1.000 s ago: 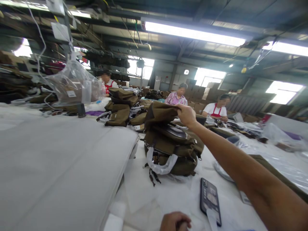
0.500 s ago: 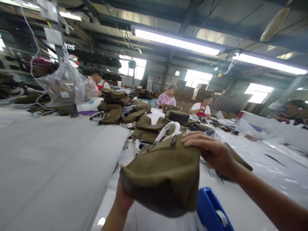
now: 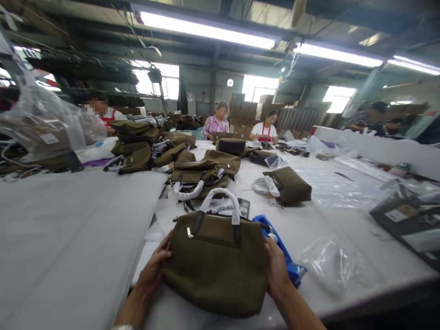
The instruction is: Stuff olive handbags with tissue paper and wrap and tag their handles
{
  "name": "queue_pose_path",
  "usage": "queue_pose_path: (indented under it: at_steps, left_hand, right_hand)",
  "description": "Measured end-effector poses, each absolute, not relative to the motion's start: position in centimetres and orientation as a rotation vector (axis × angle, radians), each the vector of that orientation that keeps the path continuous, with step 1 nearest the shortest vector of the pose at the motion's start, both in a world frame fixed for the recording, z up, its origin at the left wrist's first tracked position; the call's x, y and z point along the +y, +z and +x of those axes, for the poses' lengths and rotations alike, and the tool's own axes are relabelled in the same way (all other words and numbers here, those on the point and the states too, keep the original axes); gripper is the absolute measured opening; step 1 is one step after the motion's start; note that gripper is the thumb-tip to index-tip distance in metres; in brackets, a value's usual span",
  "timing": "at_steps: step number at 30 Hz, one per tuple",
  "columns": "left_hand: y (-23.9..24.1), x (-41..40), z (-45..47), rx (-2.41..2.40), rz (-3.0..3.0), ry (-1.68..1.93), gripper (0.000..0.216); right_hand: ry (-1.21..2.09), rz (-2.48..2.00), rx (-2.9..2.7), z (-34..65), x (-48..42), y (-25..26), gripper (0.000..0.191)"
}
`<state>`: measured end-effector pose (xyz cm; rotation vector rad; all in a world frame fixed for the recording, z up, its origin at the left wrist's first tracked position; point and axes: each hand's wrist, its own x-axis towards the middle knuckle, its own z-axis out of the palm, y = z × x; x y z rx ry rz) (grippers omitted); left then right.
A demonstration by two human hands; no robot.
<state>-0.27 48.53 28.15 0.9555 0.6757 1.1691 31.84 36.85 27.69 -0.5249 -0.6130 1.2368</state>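
Note:
An olive-green handbag [image 3: 216, 270] stands upright before me, its zipped front pocket facing me. White wrapping covers its handles [image 3: 220, 195], which arch above the top edge. My left hand [image 3: 154, 263] grips the bag's left side, thumb on the front. On the opposite side my right hand [image 3: 277, 266] is closed round the edge, its fingertips partly hidden behind the bag. A blue tape dispenser [image 3: 292, 268] lies just behind and beside my right hand, partly covered by the bag.
Several olive bags [image 3: 206, 167] are heaped beyond the held one. Another olive bag [image 3: 294, 185] lies to the right, near clear plastic [image 3: 337, 261]. A dark bagged item [image 3: 405, 215] sits far right. People [image 3: 264, 130] work across the table. White sheeting [image 3: 68, 229] covers the left side.
The handbag has turned from tilted, with its dark base showing, to upright with its front towards me. My right hand has moved from its top to its right side. The view has swung right.

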Motion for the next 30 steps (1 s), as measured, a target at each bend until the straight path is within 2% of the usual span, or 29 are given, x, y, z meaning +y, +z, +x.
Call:
queue_pose_path:
  at_steps: [2,4,11,14,18,21,23,27,30]
  left_hand:
    - [28.3,48.1,0.3,0.752,1.052,1.204,0.095]
    - [29.2,47.6,0.8,0.831,1.166,1.205,0.095]
    - [35.3,45.8,4.5,0.994,1.714,1.28,0.076]
    - [36.9,43.7,6.2,0.976,1.893,1.267,0.071]
    - [37.5,40.8,7.0,0.793,2.299,1.058,0.05]
    - [37.3,39.8,6.4,0.744,2.547,1.047,0.038]
    - [37.1,39.5,5.9,0.77,2.607,1.083,0.036]
    - [36.4,38.8,5.5,0.802,2.657,1.002,0.033]
    - [36.2,38.6,5.9,0.765,2.707,0.975,0.032]
  right_hand:
    - [1.515,-0.472,-0.591,31.4,36.6,27.8,0.045]
    - [1.624,-0.411,-0.683,31.4,35.8,28.3,0.059]
    - [1.118,-0.351,-1.218,29.4,32.4,30.3,0.084]
    - [1.055,-0.306,-1.412,28.0,32.1,29.7,0.081]
    - [0.973,-0.343,-1.702,27.4,31.8,28.9,0.067]
    - [0.821,-0.401,-1.818,27.7,31.8,29.4,0.042]
    - [0.697,-0.427,-1.826,28.0,32.2,29.6,0.034]
    - [0.42,-0.641,-1.719,28.2,34.1,28.7,0.035]
    - [0.21,-0.87,-1.625,28.4,35.6,27.9,0.049]
